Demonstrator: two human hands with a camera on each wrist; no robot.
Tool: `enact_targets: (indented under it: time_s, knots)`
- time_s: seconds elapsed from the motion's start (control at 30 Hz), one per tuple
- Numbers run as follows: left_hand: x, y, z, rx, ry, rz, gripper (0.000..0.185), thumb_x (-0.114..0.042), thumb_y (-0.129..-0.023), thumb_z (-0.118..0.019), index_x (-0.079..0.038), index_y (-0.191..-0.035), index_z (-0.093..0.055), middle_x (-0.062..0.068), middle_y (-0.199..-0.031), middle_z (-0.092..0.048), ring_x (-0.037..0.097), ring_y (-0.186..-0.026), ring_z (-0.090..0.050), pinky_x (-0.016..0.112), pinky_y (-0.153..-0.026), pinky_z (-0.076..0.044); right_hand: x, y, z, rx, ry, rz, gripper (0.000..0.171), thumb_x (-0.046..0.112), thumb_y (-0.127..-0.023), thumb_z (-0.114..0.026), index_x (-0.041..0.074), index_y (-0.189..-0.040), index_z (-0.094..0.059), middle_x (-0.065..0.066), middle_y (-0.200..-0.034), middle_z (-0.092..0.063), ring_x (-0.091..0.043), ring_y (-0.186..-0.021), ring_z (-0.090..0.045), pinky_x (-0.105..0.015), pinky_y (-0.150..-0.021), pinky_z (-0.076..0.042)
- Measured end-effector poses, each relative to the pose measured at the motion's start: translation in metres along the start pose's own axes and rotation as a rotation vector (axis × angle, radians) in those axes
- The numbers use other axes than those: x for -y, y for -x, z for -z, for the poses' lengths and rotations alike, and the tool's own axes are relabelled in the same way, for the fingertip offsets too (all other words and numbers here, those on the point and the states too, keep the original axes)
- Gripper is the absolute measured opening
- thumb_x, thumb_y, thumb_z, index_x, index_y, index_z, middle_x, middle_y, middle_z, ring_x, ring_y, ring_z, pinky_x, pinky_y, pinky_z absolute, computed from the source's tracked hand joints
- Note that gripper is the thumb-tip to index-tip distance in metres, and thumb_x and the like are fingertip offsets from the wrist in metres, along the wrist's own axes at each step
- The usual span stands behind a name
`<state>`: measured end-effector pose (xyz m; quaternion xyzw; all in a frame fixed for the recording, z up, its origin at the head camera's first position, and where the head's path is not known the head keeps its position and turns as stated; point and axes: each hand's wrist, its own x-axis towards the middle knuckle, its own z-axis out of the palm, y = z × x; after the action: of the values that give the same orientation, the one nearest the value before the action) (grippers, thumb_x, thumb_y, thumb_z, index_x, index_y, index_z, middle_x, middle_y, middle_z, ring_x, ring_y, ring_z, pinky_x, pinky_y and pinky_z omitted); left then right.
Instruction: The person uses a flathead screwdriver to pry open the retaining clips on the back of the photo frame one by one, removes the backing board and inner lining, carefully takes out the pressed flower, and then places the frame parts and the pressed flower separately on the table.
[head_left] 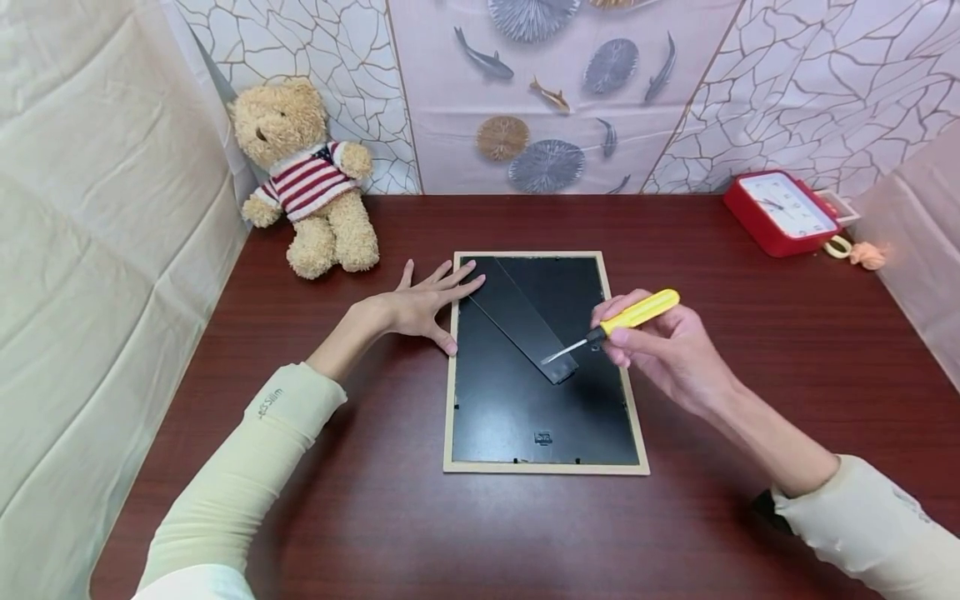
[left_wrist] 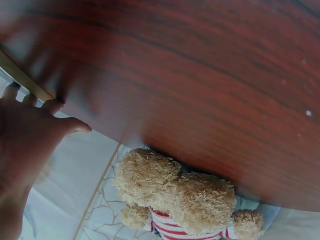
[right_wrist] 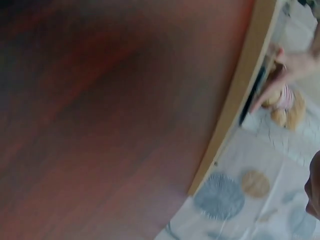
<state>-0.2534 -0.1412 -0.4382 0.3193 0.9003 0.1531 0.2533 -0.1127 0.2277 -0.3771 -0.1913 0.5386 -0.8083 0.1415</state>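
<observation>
A picture frame (head_left: pixel 491 468) with a light wood rim lies back side up on the table, its black backing (head_left: pixel 495 400) showing. Slanting across the backing is a black easel leg (head_left: pixel 517 312). My left hand (head_left: pixel 427 304) rests on the frame's upper left edge with fingers spread, fingertips over the backing and thumb at the rim. At the frame's right side my right hand (head_left: pixel 667 342) grips a screwdriver (head_left: pixel 641 310) by its yellow handle. Its metal tip points down-left over the leg's lower end; whether they touch I cannot tell. In the right wrist view the screwdriver is hidden.
A teddy bear (head_left: pixel 311 179) in a striped sweater sits at the back left. At the back right stand a red alarm clock (head_left: pixel 783 212) and, beside it, a small item with a yellow ring (head_left: pixel 837 247) and an orange tuft. Patterned cloth (head_left: pixel 555 100) hangs behind the table.
</observation>
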Motion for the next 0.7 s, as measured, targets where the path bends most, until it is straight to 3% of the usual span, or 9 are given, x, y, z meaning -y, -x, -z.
enact_targets:
  time_s: [0.23,0.53,0.7]
  knots:
    - [0.002,0.0,-0.001,-0.007,0.013,-0.001,0.131,-0.058,-0.081,-0.092,-0.045,-0.176,-0.003,-0.017,-0.183,0.019,0.022,-0.17,0.019,0.07,-0.125,0.026,-0.026,-0.006,-0.013,0.006,0.226,-0.098,0.025,-0.01,-0.105,-0.062,-0.006,-0.127,-0.073,-0.008,-0.103,-0.07,-0.017,-0.084,-0.065,-0.023,-0.081,-0.059]
    - [0.004,-0.002,-0.003,0.005,0.006,0.034,0.13,-0.062,-0.081,-0.091,-0.049,-0.175,-0.001,-0.011,-0.18,0.03,0.021,-0.169,0.024,0.07,-0.126,0.025,-0.048,-0.017,-0.035,-0.015,0.37,-0.225,0.031,0.0,-0.102,-0.075,-0.015,-0.128,-0.07,-0.014,-0.101,-0.079,-0.023,-0.087,-0.075,-0.028,-0.083,-0.063]
    - [0.003,-0.001,-0.002,0.018,0.015,0.051,0.129,-0.062,-0.082,-0.09,-0.051,-0.174,0.0,-0.008,-0.177,0.039,0.022,-0.169,0.025,0.069,-0.126,0.025,-0.059,-0.019,-0.05,-0.033,0.424,-0.297,0.035,0.007,-0.1,-0.08,-0.01,-0.129,-0.074,-0.017,-0.104,-0.082,-0.021,-0.09,-0.08,-0.028,-0.088,-0.063]
